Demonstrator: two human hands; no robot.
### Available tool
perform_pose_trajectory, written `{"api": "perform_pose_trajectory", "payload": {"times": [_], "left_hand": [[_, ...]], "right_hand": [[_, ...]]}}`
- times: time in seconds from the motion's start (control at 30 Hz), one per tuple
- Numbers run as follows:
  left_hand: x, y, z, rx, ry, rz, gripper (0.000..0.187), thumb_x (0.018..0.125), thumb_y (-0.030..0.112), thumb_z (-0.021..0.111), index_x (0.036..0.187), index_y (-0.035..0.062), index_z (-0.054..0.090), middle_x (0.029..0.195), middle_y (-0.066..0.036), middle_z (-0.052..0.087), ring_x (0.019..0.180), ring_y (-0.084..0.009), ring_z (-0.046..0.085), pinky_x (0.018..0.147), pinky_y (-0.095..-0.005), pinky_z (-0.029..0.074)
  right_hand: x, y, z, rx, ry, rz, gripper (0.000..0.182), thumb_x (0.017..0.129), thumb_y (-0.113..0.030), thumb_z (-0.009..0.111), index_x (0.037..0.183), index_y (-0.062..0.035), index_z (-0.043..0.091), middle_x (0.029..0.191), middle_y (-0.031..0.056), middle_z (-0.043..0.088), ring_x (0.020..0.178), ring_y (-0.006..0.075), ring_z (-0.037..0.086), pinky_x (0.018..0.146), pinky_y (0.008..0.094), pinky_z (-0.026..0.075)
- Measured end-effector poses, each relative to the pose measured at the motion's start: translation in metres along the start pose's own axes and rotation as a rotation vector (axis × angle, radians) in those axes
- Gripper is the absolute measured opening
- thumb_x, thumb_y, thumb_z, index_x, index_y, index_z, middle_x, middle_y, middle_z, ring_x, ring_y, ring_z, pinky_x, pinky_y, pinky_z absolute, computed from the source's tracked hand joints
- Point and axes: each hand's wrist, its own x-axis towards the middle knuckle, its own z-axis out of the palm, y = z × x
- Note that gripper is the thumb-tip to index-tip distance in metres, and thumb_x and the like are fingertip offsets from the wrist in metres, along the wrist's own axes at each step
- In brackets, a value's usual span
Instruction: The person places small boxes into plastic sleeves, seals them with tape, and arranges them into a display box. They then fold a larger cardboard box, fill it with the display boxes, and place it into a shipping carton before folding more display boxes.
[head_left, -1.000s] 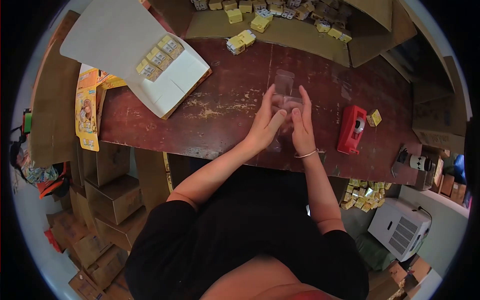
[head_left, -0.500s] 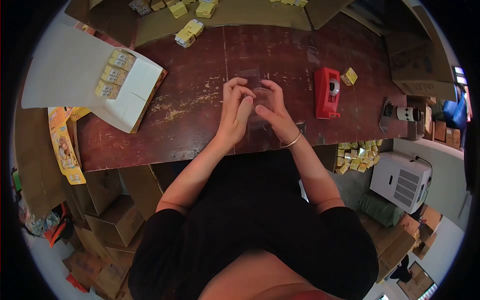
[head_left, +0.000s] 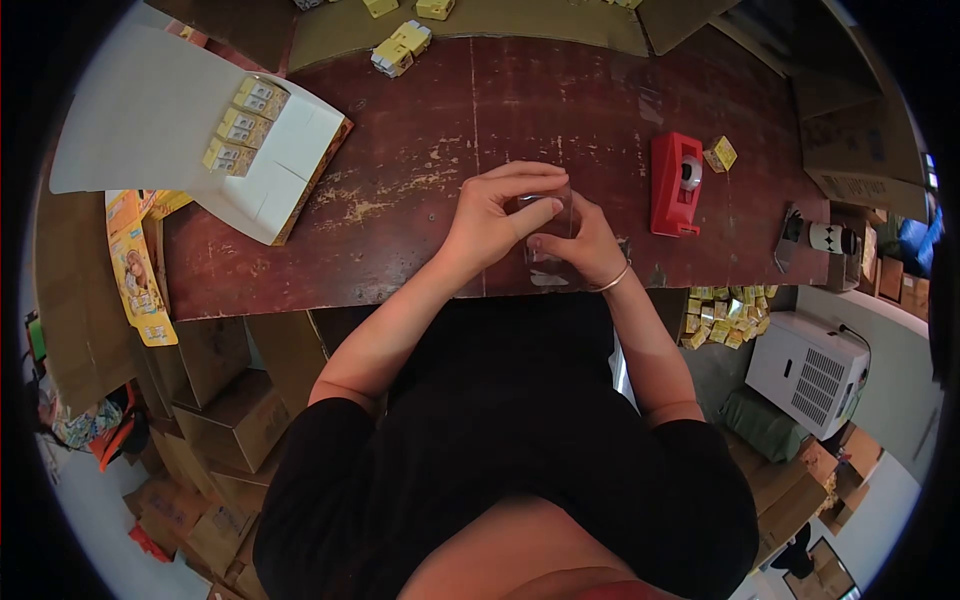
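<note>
A clear, see-through plastic piece [head_left: 545, 272], perhaps a thin box or sleeve, is held between both hands above the near part of the red-brown table [head_left: 400, 240]. My left hand [head_left: 490, 220] curls over its far side, fingers bent and thumb pressed against it. On the other side my right hand [head_left: 592, 248] grips it, thumb pointing inward and a bangle on the wrist. Its exact shape is hard to make out. To the right stands a red tape dispenser [head_left: 673, 190] with a roll of tape, apart from the hands.
At the left, an open white carton [head_left: 290, 160] holds several small yellow boxes [head_left: 240, 127]. More yellow boxes [head_left: 402, 48] lie at the back, and one small box [head_left: 720, 154] sits beside the dispenser. A cup [head_left: 828, 238] is at the right edge. Cardboard [head_left: 470, 28] borders the far side.
Both hands have come closer together around the clear plastic, with the left fingers now folded over it. The view has shifted slightly, so the table items appear moved right and up.
</note>
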Motion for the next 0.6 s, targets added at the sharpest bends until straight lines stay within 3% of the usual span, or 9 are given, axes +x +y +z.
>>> {"api": "perform_pose_trajectory", "payload": {"times": [0.07, 0.13, 0.17, 0.27, 0.33, 0.47, 0.53, 0.6], "left_hand": [[0.000, 0.001, 0.000, -0.035, 0.031, -0.026, 0.024, 0.082, 0.002, 0.068, 0.106, 0.0042, 0.072, 0.113, -0.010, 0.067, 0.099, -0.0167, 0.063, 0.084, -0.0295, 0.052], [0.001, 0.012, -0.001, -0.188, 0.043, -0.152, 0.023, 0.081, 0.001, 0.069, 0.103, 0.0042, 0.073, 0.111, -0.010, 0.069, 0.096, -0.0172, 0.065, 0.082, -0.0290, 0.053], [0.001, 0.011, -0.001, -0.187, 0.044, -0.153, 0.023, 0.081, 0.001, 0.069, 0.103, 0.0042, 0.073, 0.111, -0.010, 0.069, 0.096, -0.0172, 0.065, 0.082, -0.0290, 0.053], [0.004, 0.008, -0.002, -0.051, 0.020, -0.002, 0.020, 0.082, 0.002, 0.068, 0.101, 0.0036, 0.073, 0.109, -0.011, 0.070, 0.097, -0.0169, 0.066, 0.083, -0.0295, 0.054], [0.006, 0.010, -0.003, 0.302, 0.004, 0.328, 0.018, 0.082, 0.004, 0.068, 0.100, 0.0031, 0.073, 0.106, -0.013, 0.071, 0.098, -0.0200, 0.068, 0.084, -0.0308, 0.054], [0.001, 0.010, -0.002, 0.274, -0.001, 0.230, 0.018, 0.082, 0.006, 0.069, 0.099, 0.0026, 0.073, 0.103, -0.013, 0.071, 0.098, -0.0237, 0.068, 0.085, -0.0329, 0.054], [0.000, 0.012, -0.001, 0.101, 0.010, 0.022, 0.018, 0.081, 0.007, 0.069, 0.098, 0.0028, 0.073, 0.103, -0.013, 0.071, 0.098, -0.0274, 0.068, 0.084, -0.0347, 0.054], [0.000, 0.011, -0.002, 0.194, -0.024, 0.125, 0.019, 0.081, 0.007, 0.069, 0.099, 0.0028, 0.073, 0.105, -0.014, 0.071, 0.099, -0.0279, 0.068, 0.085, -0.0351, 0.054]], "right_hand": [[0.000, 0.003, -0.001, -0.011, -0.001, -0.012, 0.057, 0.076, -0.003, 0.076, 0.124, 0.0024, 0.046, 0.106, 0.0117, 0.064, 0.090, 0.0158, 0.065, 0.066, 0.0267, 0.056], [0.002, 0.007, -0.002, -0.200, -0.018, -0.226, 0.056, 0.075, -0.003, 0.077, 0.122, 0.0031, 0.048, 0.107, 0.0124, 0.064, 0.092, 0.0170, 0.065, 0.073, 0.0294, 0.055], [0.002, 0.009, -0.005, -0.199, -0.019, -0.225, 0.056, 0.075, -0.003, 0.077, 0.122, 0.0031, 0.048, 0.107, 0.0124, 0.064, 0.092, 0.0170, 0.065, 0.073, 0.0294, 0.055], [0.001, 0.009, -0.009, -0.256, -0.023, -0.121, 0.060, 0.073, -0.004, 0.078, 0.124, 0.0039, 0.048, 0.109, 0.0125, 0.064, 0.101, 0.0190, 0.064, 0.082, 0.0318, 0.054], [-0.004, 0.001, -0.002, -0.102, -0.038, -0.125, 0.062, 0.073, -0.005, 0.079, 0.125, 0.0040, 0.048, 0.112, 0.0126, 0.064, 0.107, 0.0203, 0.062, 0.086, 0.0321, 0.053], [-0.007, 0.002, -0.005, -0.133, -0.044, -0.068, 0.063, 0.072, -0.005, 0.080, 0.125, 0.0037, 0.048, 0.113, 0.0124, 0.063, 0.106, 0.0201, 0.062, 0.088, 0.0327, 0.053], [-0.007, 0.003, -0.006, -0.066, -0.072, -0.006, 0.065, 0.071, -0.006, 0.081, 0.127, 0.0030, 0.048, 0.115, 0.0117, 0.062, 0.106, 0.0203, 0.062, 0.088, 0.0333, 0.053], [-0.007, 0.007, -0.010, -0.121, -0.065, -0.046, 0.066, 0.071, -0.006, 0.081, 0.127, 0.0025, 0.048, 0.115, 0.0114, 0.062, 0.106, 0.0200, 0.062, 0.089, 0.0337, 0.053]]}}
